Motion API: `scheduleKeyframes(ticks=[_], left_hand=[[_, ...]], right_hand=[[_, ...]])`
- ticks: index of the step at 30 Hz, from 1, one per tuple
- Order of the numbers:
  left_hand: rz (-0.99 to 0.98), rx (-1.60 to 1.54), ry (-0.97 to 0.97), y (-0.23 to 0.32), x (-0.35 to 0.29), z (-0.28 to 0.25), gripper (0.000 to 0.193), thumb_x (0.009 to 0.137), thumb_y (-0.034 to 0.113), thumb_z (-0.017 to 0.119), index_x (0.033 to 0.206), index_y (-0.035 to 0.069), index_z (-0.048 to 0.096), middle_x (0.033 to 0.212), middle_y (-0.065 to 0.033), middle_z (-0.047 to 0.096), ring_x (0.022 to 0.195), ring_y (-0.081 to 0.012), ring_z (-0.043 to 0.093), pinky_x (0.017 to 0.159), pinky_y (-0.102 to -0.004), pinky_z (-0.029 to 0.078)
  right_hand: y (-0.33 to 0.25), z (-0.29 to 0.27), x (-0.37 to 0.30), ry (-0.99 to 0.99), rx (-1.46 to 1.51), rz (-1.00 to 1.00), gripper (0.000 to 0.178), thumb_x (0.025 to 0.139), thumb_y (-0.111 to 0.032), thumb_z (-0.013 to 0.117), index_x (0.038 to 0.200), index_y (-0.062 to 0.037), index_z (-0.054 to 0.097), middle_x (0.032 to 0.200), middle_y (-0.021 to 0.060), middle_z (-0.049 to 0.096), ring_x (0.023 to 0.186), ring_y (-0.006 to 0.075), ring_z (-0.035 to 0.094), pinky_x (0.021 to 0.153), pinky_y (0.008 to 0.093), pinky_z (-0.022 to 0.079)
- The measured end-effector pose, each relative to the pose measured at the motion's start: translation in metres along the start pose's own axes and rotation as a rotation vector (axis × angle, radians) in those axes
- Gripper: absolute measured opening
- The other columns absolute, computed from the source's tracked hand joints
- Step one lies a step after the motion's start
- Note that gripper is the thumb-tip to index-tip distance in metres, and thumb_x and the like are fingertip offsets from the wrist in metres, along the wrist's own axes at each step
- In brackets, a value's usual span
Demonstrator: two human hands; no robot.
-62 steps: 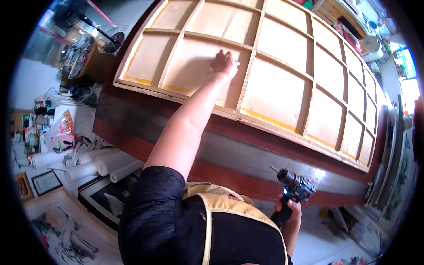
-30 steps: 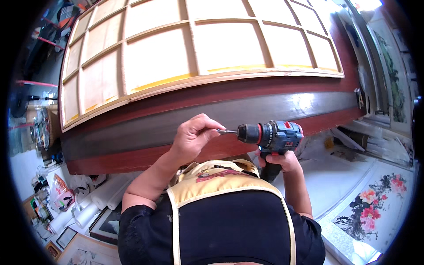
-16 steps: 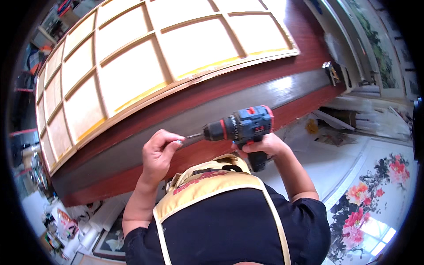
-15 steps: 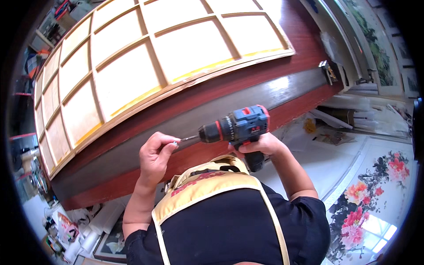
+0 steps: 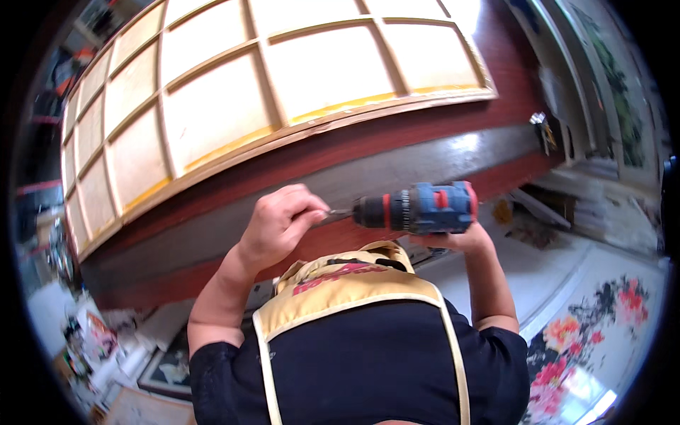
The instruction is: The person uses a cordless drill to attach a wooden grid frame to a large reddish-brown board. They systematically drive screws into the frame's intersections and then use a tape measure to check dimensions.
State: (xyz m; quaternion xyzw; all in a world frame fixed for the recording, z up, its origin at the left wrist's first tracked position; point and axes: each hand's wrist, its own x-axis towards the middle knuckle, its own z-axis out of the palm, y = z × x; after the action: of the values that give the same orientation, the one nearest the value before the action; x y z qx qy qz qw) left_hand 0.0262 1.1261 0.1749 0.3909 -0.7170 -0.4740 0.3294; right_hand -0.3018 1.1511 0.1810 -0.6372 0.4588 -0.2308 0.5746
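My right hand (image 5: 467, 239) grips the handle of a blue and black cordless drill (image 5: 440, 208) with red accents. The drill lies level in front of my apron, its chuck pointing left. A thin metal bit (image 5: 340, 212) sticks out of the chuck. At the bit's tip my left hand (image 5: 280, 223) pinches with thumb and forefinger. Whatever sits between these fingertips is too small and blurred to name. Both hands are above the near edge of a dark red table (image 5: 315, 249) with a grey strip (image 5: 234, 216) along it.
A large wooden lattice panel (image 5: 283, 132) covers the far part of the table. Small metal hardware (image 5: 544, 133) lies near the table's right end. Below right is a flower painting (image 5: 563, 333); rolls and clutter (image 5: 106, 361) stand at lower left.
Both hands and the drill have shifted right in the picture, and the drill has turned more level. My left fingertips are nearer the chuck. The view itself has also moved a little.
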Motion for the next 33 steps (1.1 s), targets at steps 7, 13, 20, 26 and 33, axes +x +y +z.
scheduleKeyframes(ticks=[7, 13, 20, 26, 33], left_hand=[[0.208, 0.059, 0.148, 0.000, -0.007, -0.033, 0.007, 0.082, 0.005, 0.072, 0.088, 0.004, 0.070, 0.074, -0.0090, 0.061, 0.070, -0.0241, 0.061, 0.062, -0.0346, 0.048], [0.181, -0.087, 0.284, -0.016, 0.005, -0.051, 0.046, 0.085, 0.040, 0.073, 0.115, 0.005, 0.068, 0.095, -0.0115, 0.068, 0.074, -0.0163, 0.062, 0.064, -0.0321, 0.049], [-0.226, -0.081, 0.475, -0.129, 0.063, -0.107, 0.087, 0.088, 0.074, 0.043, 0.125, -0.004, 0.052, 0.077, -0.0038, 0.055, 0.069, -0.0122, 0.052, 0.065, -0.0274, 0.047], [-0.312, 0.553, 0.599, -0.219, 0.097, -0.156, 0.065, 0.091, 0.054, 0.059, 0.139, 0.012, 0.047, 0.140, -0.0229, 0.043, 0.130, -0.0378, 0.043, 0.106, -0.0471, 0.041], [-0.111, 0.915, 0.640, -0.207, -0.006, -0.126, 0.040, 0.094, 0.023, 0.060, 0.131, 0.009, 0.056, 0.135, -0.0100, 0.054, 0.129, -0.0286, 0.047, 0.111, -0.0441, 0.037]], right_hand=[[0.007, 0.024, 0.029, -0.109, 0.489, 0.214, 0.036, 0.070, -0.018, 0.079, 0.099, -0.0021, 0.067, 0.076, 0.0067, 0.066, 0.066, 0.0154, 0.063, 0.065, 0.0318, 0.053], [0.021, 0.054, 0.061, -0.093, 0.741, 0.171, 0.043, 0.076, -0.034, 0.067, 0.100, -0.0002, 0.057, 0.064, 0.0085, 0.058, 0.057, 0.0198, 0.056, 0.060, 0.0337, 0.050], [0.031, 0.029, 0.106, -0.060, 0.878, 0.252, 0.044, 0.072, -0.033, 0.070, 0.099, -0.0011, 0.057, 0.063, 0.0095, 0.057, 0.055, 0.0197, 0.055, 0.058, 0.0337, 0.050], [0.036, 0.011, 0.149, -0.067, 0.816, 0.317, 0.043, 0.072, -0.032, 0.071, 0.098, -0.0014, 0.057, 0.060, 0.0088, 0.056, 0.053, 0.0191, 0.055, 0.057, 0.0324, 0.049], [0.048, -0.003, 0.200, -0.084, 0.708, 0.368, 0.046, 0.070, -0.033, 0.072, 0.098, 0.0002, 0.057, 0.060, 0.0093, 0.056, 0.052, 0.0189, 0.055, 0.055, 0.0322, 0.050]])
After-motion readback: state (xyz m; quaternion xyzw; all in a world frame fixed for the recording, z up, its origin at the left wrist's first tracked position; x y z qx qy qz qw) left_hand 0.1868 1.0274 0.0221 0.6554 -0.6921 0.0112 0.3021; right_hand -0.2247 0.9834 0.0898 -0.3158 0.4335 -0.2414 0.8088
